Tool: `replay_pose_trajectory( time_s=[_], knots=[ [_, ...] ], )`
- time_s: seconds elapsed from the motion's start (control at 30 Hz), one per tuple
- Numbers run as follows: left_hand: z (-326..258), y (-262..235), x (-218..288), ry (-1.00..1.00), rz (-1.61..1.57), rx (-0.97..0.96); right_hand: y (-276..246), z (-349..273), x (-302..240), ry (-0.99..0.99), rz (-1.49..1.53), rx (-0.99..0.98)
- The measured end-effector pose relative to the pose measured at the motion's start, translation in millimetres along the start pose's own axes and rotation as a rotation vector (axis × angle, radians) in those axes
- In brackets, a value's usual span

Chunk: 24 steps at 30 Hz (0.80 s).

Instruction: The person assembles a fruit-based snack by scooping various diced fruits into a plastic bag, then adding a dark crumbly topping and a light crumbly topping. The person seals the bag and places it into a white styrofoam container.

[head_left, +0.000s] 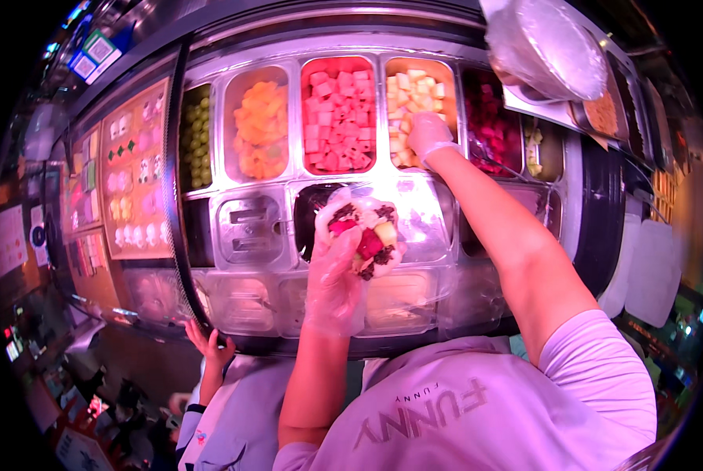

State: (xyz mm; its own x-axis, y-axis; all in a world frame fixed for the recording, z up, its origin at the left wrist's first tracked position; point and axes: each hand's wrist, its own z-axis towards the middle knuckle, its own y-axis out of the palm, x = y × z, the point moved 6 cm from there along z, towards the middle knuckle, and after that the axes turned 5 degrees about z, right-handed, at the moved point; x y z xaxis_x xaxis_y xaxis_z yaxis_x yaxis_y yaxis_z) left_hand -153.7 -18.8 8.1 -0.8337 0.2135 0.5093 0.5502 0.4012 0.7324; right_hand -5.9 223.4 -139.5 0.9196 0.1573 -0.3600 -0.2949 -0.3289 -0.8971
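1. Fingers of the left hand (334,275), in a thin clear glove, are curling closed around a cup of mixed fruit (363,234), gripping it from below and holding it tilted over the middle of the counter (587,228).
2. Chunks of red, pale yellow and dark fruit are showing at the cup's open top.
3. The right hand (428,133), also gloved, is reaching into the tray of pale yellow cubes (414,94) in the back row; whether its fingers are pinching anything cannot be told.
4. Just left of that tray, a tray of red cubes (337,110) is sitting, then a tray of orange pieces (259,125) and a tray of green grapes (196,133) toward the counter's left edge.
5. A tray of dark purple fruit (493,125) is lying just right of the reaching hand.
6. A lidded steel pan (249,229) is sitting in the row nearer the person, left of the cup.
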Motion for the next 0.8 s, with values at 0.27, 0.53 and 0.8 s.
replay_pose_trajectory(
  time_s=[0.27, 0.53, 0.8],
  knots=[
    [23.9, -33.0, 0.6, 0.017, -0.012, 0.01, -59.7, -49.0, -44.4, 0.022, 0.875, -0.137],
    [22.6, -48.2, -10.6, 0.044, 0.149, -0.009, -93.5, -157.2, -156.1, -0.6, 0.718, -0.344],
    [22.5, -54.5, -7.2, 0.05, -0.013, -0.158, -87.4, -54.0, -98.3, -0.473, 0.378, 0.005]
  ],
)
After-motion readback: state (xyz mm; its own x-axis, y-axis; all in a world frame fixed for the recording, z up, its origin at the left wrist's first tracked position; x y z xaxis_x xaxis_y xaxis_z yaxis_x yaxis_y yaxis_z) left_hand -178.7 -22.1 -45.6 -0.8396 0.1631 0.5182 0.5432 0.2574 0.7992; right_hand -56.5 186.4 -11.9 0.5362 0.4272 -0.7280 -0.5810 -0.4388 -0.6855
